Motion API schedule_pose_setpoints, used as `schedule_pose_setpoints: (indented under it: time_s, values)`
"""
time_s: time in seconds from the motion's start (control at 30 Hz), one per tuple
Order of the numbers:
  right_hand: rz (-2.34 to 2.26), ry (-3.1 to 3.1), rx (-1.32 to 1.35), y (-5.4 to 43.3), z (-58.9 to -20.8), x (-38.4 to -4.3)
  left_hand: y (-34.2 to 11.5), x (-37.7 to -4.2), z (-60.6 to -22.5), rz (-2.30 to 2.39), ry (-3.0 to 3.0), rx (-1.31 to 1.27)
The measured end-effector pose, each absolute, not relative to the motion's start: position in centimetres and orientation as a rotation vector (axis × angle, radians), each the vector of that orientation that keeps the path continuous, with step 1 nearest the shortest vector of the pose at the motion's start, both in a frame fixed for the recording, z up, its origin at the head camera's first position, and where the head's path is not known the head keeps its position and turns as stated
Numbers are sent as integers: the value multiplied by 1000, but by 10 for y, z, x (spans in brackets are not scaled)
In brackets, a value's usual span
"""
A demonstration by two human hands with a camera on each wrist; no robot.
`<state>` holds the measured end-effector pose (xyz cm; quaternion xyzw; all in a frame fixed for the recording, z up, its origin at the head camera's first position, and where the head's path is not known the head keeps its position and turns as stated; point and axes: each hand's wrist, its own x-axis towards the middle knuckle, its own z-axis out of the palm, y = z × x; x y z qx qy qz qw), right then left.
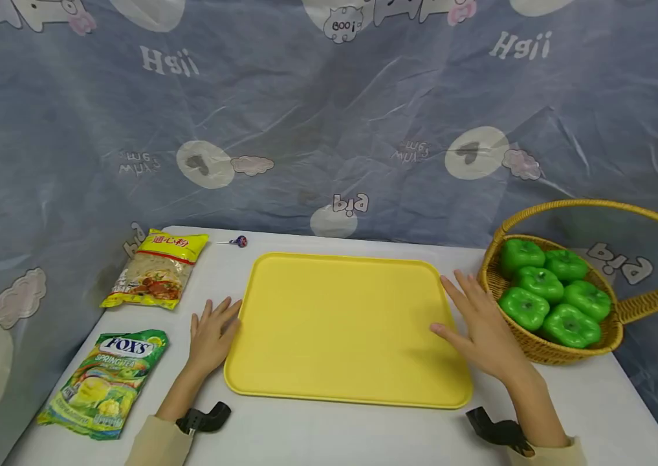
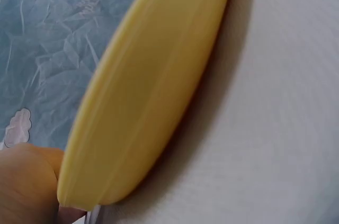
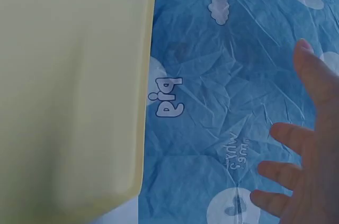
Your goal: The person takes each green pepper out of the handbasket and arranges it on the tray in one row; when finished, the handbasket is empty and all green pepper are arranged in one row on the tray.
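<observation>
A yellow rectangular tray (image 1: 346, 330) lies on the white table between the two hands. At its left edge is my left hand (image 1: 211, 340), fingers spread and pointing away from me. In the left wrist view part of that hand (image 2: 29, 184) shows beside the tray's edge (image 2: 148, 75); its fingertips are mostly hidden. My right hand (image 1: 482, 327) is over the tray's right edge, fingers extended and thumb apart, holding nothing. The right wrist view shows this hand (image 3: 304, 166) with spread fingers, apart from the tray (image 3: 111, 75).
Right of the tray stands a wicker basket (image 1: 616, 330) with several green bell peppers (image 1: 538, 285). On the left lie a yellow pasta bag (image 1: 156, 268) and a green FOX'S candy bag (image 1: 107, 385). A lollipop (image 1: 240, 241) lies behind the tray, near a patterned grey-blue sheet (image 1: 317, 116).
</observation>
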<state>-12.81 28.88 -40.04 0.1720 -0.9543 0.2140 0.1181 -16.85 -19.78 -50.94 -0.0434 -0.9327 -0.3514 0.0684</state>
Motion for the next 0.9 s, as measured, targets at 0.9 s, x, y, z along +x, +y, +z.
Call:
schedule_pose_setpoints:
  time_s: [0.9]
  values:
    - [879, -2345, -403, 406, -397, -87, -193, -165, -511, -988, -2708, -138]
